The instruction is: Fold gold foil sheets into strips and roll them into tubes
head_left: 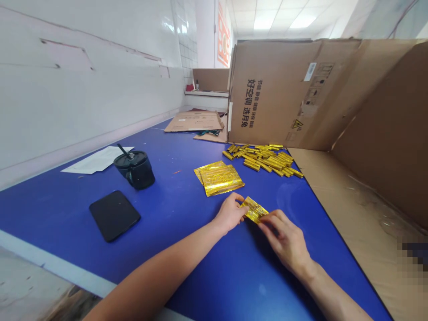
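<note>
Between my two hands is a shiny gold foil sheet (254, 209), held just over the blue table. My left hand (231, 211) pinches its left edge with thumb and fingers. The right edge is gripped by my right hand (284, 236), its fingertips closed on the foil. Beyond my left hand lies a small stack of flat gold foil sheets (220, 179), their edges not quite lined up. Farther back, a loose heap of narrow gold foil strips, folded or rolled, (264, 159) lies against the cardboard.
A tall cardboard box (277, 93) stands along the back and right. Flattened cardboard (194, 121) lies at the far end of the blue table (174, 200). On the left are a black lidded mug (135, 169), a dark phone or tablet (114, 216) and white paper (95, 161).
</note>
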A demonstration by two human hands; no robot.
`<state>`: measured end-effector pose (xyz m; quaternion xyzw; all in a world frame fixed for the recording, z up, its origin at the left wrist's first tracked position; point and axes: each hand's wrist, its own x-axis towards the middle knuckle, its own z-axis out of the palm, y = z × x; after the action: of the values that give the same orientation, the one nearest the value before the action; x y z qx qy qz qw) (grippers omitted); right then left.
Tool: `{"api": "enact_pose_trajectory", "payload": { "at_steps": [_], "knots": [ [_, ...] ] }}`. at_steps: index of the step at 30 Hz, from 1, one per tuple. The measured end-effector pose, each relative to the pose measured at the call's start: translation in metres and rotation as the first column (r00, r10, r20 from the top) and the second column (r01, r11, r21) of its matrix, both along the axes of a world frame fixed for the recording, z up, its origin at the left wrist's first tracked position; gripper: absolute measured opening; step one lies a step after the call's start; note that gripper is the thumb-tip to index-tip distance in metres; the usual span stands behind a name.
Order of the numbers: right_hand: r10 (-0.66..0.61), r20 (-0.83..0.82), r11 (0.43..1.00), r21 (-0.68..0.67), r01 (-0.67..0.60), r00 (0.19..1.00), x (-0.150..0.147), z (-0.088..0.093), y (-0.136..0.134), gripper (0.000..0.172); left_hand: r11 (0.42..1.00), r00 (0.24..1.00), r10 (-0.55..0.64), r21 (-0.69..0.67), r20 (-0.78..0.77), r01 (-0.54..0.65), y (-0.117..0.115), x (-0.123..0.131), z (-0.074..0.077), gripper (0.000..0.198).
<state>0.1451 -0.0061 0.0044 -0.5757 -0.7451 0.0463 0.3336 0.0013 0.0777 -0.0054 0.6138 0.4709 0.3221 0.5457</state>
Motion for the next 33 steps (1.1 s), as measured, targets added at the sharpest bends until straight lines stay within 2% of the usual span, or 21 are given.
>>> {"api": "enact_pose_trajectory", "payload": {
  "at_steps": [2, 4, 10, 12, 13, 14, 16, 19, 22, 27, 33],
  "knots": [
    [0.034, 0.141, 0.999, -0.014, -0.032, 0.989, -0.004, -0.003, 0.000, 0.017, 1.000, 1.000, 0.018, -0.005, -0.008, -0.018, -0.002, 0.002, -0.002, 0.022],
    [0.011, 0.241, 1.000, -0.022, -0.006, 0.970, -0.005, -0.007, 0.001, 0.018, 1.000, 1.000, 0.019, -0.005, -0.023, -0.019, -0.003, 0.004, -0.003, 0.021],
    [-0.024, 0.325, 1.000, 0.009, 0.022, 0.946, -0.003, -0.010, 0.005, 0.018, 0.999, 0.993, -0.027, 0.039, -0.118, 0.032, -0.001, -0.002, 0.000, 0.022],
    [-0.042, 0.350, 0.999, 0.014, 0.039, 0.936, -0.004, -0.009, 0.005, 0.019, 0.986, 0.979, 0.001, 0.164, -0.205, 0.034, 0.002, -0.009, 0.006, 0.024],
    [-0.053, 0.362, 0.999, 0.017, 0.051, 0.930, -0.004, -0.009, 0.005, 0.019, 0.945, 0.949, 0.055, 0.322, -0.310, 0.050, 0.004, -0.012, 0.010, 0.022],
    [-0.061, 0.371, 0.998, 0.018, 0.058, 0.927, -0.004, -0.009, 0.006, 0.020, 0.902, 0.910, 0.091, 0.420, -0.404, 0.096, 0.005, -0.015, 0.014, 0.019],
    [-0.062, 0.374, 0.998, 0.012, 0.062, 0.925, -0.005, -0.010, 0.006, 0.019, 0.860, 0.874, 0.036, 0.461, -0.484, 0.220, 0.007, -0.019, 0.021, 0.014],
    [-0.050, 0.350, 0.998, -0.007, 0.056, 0.936, -0.004, -0.012, 0.008, 0.019, 0.819, 0.832, -0.138, 0.410, -0.537, 0.401, 0.005, -0.020, 0.025, 0.010],
    [-0.043, 0.318, 0.998, -0.037, 0.058, 0.947, -0.003, -0.013, 0.009, 0.020, 0.781, 0.787, -0.202, 0.390, -0.582, 0.488, 0.002, -0.020, 0.021, 0.013],
    [-0.023, 0.246, 0.995, -0.086, 0.045, 0.969, 0.000, -0.012, 0.011, 0.015, 0.765, 0.771, -0.205, 0.392, -0.603, 0.511, 0.002, -0.021, 0.012, 0.008],
    [-0.024, 0.125, 0.990, -0.138, 0.041, 0.992, 0.005, -0.010, 0.013, 0.014, 0.778, 0.782, -0.199, 0.390, -0.590, 0.492, 0.004, -0.021, 0.009, 0.008]
  ]
}}
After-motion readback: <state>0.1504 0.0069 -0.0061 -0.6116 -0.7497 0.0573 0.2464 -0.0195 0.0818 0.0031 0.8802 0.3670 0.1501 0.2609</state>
